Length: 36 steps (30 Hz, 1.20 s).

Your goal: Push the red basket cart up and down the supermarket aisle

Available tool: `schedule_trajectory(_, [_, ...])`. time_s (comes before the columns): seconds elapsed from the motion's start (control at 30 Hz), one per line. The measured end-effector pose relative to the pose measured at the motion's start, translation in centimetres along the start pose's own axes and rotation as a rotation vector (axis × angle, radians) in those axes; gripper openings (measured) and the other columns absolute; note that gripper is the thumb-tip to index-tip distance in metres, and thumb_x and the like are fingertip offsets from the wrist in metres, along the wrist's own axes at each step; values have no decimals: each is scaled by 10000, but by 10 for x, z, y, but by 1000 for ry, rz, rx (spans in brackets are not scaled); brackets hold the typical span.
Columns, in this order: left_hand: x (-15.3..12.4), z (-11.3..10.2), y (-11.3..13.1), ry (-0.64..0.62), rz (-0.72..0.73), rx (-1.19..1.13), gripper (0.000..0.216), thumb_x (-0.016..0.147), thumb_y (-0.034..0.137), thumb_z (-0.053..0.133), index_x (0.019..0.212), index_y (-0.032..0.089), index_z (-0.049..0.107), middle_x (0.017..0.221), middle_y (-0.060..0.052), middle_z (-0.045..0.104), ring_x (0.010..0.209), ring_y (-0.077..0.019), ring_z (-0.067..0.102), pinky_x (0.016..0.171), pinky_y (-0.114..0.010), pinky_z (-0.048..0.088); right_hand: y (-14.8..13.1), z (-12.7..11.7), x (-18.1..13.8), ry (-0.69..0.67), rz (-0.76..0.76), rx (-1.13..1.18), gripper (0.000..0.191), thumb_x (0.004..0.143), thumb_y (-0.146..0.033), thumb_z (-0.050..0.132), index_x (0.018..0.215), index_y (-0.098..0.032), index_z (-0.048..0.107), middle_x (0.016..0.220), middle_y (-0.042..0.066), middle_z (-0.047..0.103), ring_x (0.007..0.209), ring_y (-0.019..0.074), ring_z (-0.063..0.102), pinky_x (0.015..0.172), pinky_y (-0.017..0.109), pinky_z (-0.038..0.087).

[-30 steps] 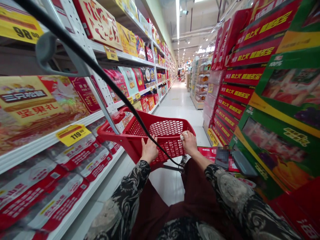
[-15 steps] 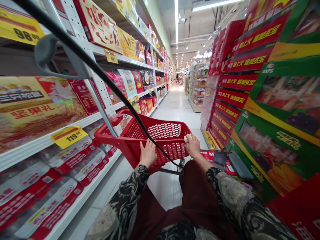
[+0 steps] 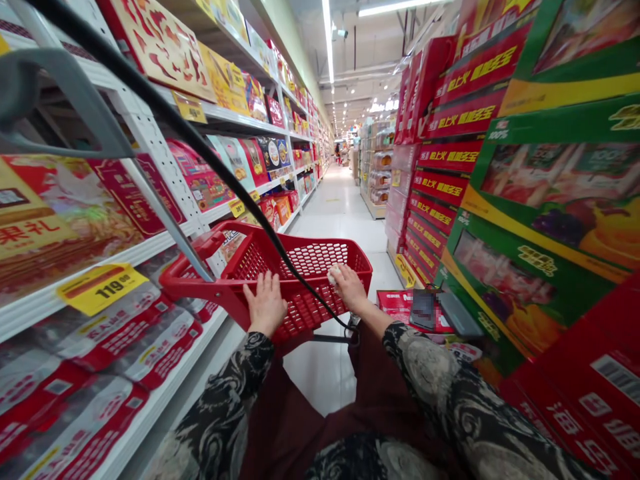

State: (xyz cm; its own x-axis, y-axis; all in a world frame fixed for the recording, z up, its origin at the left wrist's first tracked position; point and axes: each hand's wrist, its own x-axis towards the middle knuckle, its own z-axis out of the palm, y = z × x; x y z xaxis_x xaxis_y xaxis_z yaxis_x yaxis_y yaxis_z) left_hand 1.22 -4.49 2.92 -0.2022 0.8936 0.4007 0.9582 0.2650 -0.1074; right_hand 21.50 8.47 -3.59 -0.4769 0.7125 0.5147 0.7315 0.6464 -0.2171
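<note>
A red plastic shopping cart [image 3: 320, 257] stands in front of me in a supermarket aisle, its basket showing no goods. My left hand [image 3: 267, 302] grips the near rim of the cart on the left. Over on the right side of that rim sits my right hand [image 3: 349, 285], which also pinches a small white crumpled thing [image 3: 333, 273] against it. Both sleeves are dark with a pale swirl pattern. A black cable [image 3: 200, 153] hangs from near the camera across the view down toward the cart.
Shelves [image 3: 125, 250] of red and yellow gift boxes with yellow price tags [image 3: 95, 287] run close along the left. Stacked red and green cartons [image 3: 525, 200] rise on the right, with low boxes [image 3: 405, 303] by the cart. The white-tiled aisle [image 3: 340, 207] stretches ahead.
The cart and both hands have shifted left and slightly nearer the shelf as I moved forward. The grip on the rim is unchanged.
</note>
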Motion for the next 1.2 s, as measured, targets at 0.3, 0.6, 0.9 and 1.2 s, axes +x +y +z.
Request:
schedule_trajectory(0.3, [0, -6, 3, -25, -21, 30, 636, 742, 192, 404, 1367, 74, 397, 1413, -178, 426, 1357, -336, 269, 1090, -627, 114, 1, 2, 9, 24, 153, 0, 386, 889, -105, 432, 1261, -143, 526, 1388, 151, 444, 1315, 211, 351, 1092, 393, 279])
schedule_trajectory(0.6, [-3, -12, 15, -61, 12, 22, 631, 756, 183, 389, 1373, 48, 383, 1437, -182, 391, 1365, -347, 248, 1094, -618, 117, -27, 4, 19, -47, -85, 36, 403, 889, -82, 423, 1265, -187, 525, 1355, 101, 493, 1310, 209, 349, 1080, 379, 268])
schedule_trajectory(0.9, [-1, -19, 18, -89, 62, -12, 622, 750, 171, 435, 1361, 66, 397, 1448, -177, 377, 1371, -324, 253, 1107, -589, 118, -19, 1, 31, -32, -51, 11, 339, 910, -131, 389, 1196, -176, 564, 1216, 102, 580, 1147, 207, 465, 984, 352, 339])
schedule_trajectory(1.2, [-6, -19, 8, -10, 103, -99, 595, 732, 159, 452, 1325, 113, 446, 1403, -150, 452, 1339, -289, 333, 1107, -593, 151, -17, 5, 43, -69, -61, 32, 361, 875, -96, 392, 1165, -170, 594, 1170, 113, 601, 1089, 208, 496, 962, 329, 345])
